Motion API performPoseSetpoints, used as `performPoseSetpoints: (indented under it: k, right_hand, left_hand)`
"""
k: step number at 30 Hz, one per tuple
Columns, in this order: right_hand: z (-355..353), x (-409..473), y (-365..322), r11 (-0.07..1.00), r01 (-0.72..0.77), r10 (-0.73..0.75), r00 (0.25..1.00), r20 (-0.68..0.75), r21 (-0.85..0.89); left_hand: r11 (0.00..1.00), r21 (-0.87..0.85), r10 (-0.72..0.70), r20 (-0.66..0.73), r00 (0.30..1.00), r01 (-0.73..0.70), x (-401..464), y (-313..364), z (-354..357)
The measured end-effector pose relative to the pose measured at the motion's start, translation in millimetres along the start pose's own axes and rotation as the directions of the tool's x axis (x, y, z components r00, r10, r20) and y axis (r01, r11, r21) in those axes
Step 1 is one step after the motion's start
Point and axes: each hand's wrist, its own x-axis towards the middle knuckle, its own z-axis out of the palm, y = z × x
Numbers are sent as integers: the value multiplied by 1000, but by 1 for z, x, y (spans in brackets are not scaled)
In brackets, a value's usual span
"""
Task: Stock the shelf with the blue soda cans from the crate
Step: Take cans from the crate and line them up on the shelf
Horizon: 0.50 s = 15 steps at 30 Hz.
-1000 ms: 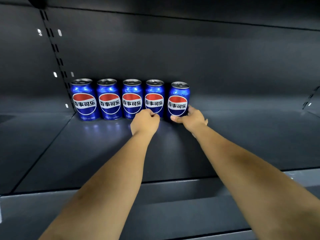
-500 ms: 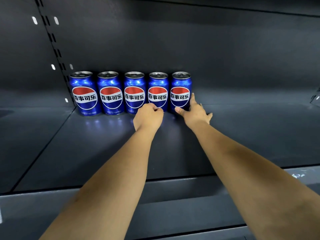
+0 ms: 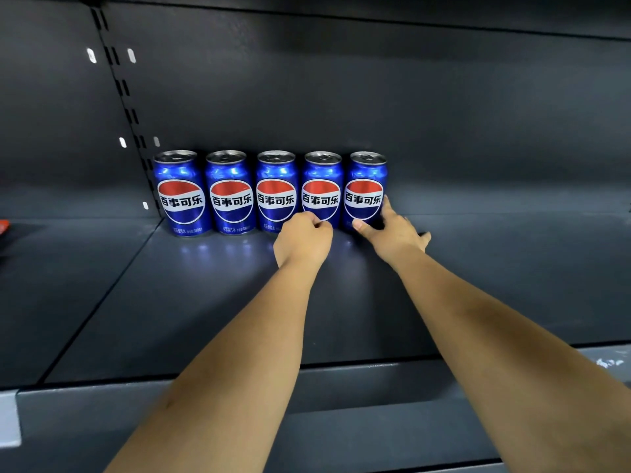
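Against the back wall of the shelf (image 3: 205,302), five blue soda cans (image 3: 276,191) are standing upright in a row, labels facing me, just right of the slotted upright (image 3: 131,114). From my head camera, I am curling my left hand (image 3: 302,242) into a loose fist, knuckles at the base of the fourth can (image 3: 321,189), probably steadying it. I am spreading my right hand (image 3: 392,230) around the fifth can (image 3: 365,191), thumb in front, fingers along its right side, seemingly nudging it flush with its neighbour. I am not seeing the crate.
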Motion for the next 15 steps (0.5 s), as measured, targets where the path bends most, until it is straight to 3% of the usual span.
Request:
performPoseSetpoints:
  k: [7,10,15]
  right_hand:
    - [-5,-10,-3,999,8,-8,1000,12,48]
    - [-9,-26,-1,996,86,-86,996,10,33]
    - [-31,-70,6,954,300,-296,946,130,-10]
  left_hand:
    - [1000,-8,19,17,1000,-19,-7,1,-3]
    - [997,-55,54,54,997,-51,-16,3,-9]
    - [949,186,223,178,959,-255,-51,21,-25]
